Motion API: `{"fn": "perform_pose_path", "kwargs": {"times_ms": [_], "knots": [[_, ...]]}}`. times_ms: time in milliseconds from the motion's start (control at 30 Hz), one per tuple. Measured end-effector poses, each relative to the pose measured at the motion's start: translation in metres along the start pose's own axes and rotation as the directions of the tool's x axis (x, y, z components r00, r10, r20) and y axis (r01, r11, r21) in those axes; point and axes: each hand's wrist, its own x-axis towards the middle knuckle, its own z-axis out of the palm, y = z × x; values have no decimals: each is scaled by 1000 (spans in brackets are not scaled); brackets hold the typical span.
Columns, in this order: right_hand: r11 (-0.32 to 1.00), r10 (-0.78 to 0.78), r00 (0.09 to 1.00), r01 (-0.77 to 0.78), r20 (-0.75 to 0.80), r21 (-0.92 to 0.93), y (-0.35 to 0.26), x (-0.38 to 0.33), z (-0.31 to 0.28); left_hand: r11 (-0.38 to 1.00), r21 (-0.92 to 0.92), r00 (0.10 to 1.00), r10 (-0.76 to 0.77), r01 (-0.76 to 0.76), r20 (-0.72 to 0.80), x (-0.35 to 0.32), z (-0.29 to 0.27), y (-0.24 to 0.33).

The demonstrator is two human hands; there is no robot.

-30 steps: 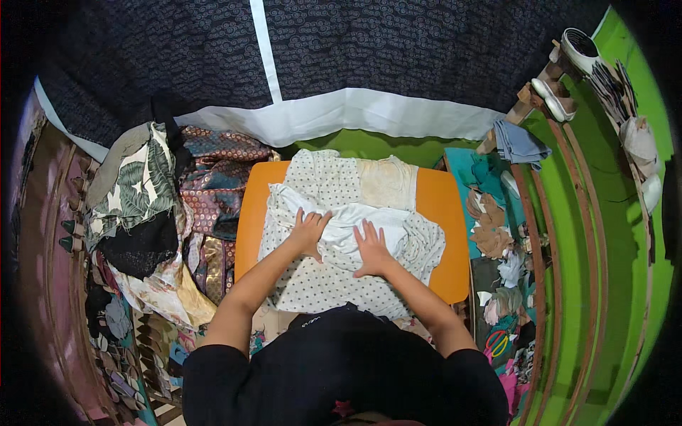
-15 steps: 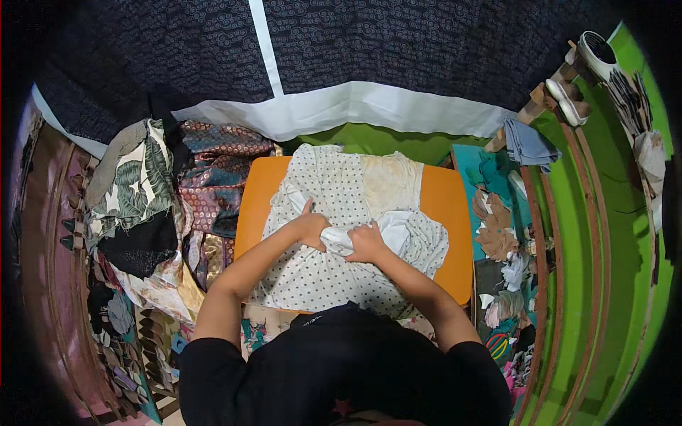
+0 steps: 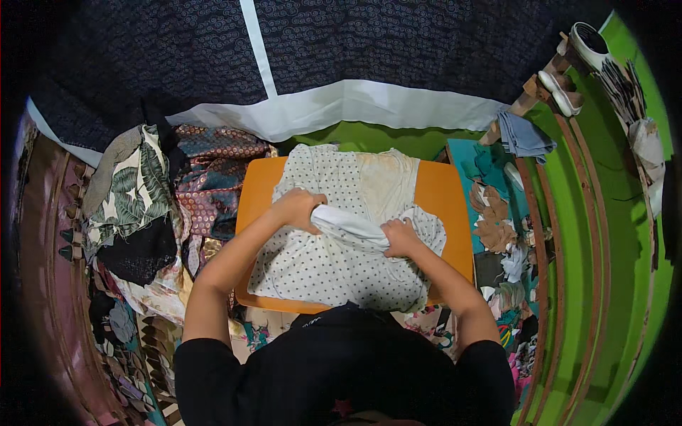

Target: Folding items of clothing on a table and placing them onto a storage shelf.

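Observation:
A white cloth with dark dots (image 3: 312, 273) lies rumpled over an orange tabletop (image 3: 449, 188). Gathered across its middle, a rolled white fold runs between my hands. My left hand (image 3: 300, 209) grips the fold's left end, fingers curled round it. Lower and to the right, my right hand (image 3: 401, 238) is closed on the other end. Beyond the fold, a plain cream piece of cloth (image 3: 386, 177) with yellowish stains lies flat at the far side, next to the dotted part. Whether the two pieces are joined, I cannot tell.
Heaped at the left are patterned fabrics, including a leaf print (image 3: 138, 181) and a black cloth (image 3: 142, 255). A teal surface (image 3: 465, 160) with scraps stands at the right. Wooden rails (image 3: 565, 284) run along the green wall, with a grey-blue cloth (image 3: 526, 135) hanging there. Dark curtains (image 3: 383, 42) hang behind.
My hands have moved apart, the left one up and leftward, the right one rightward. The bunched white fold is now stretched out between them.

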Motion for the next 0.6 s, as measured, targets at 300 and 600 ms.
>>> {"fn": "perform_pose_path", "kwargs": {"times_ms": [300,600], "knots": [[939,-42,995,7,95,343,9,-18,-85,974,-5,946,-221,228,237,-17,-26,-42],[964,261,751,-235,-606,124,19,64,-111,822,-48,667,-494,568,-558,14,-26,-86]]}}
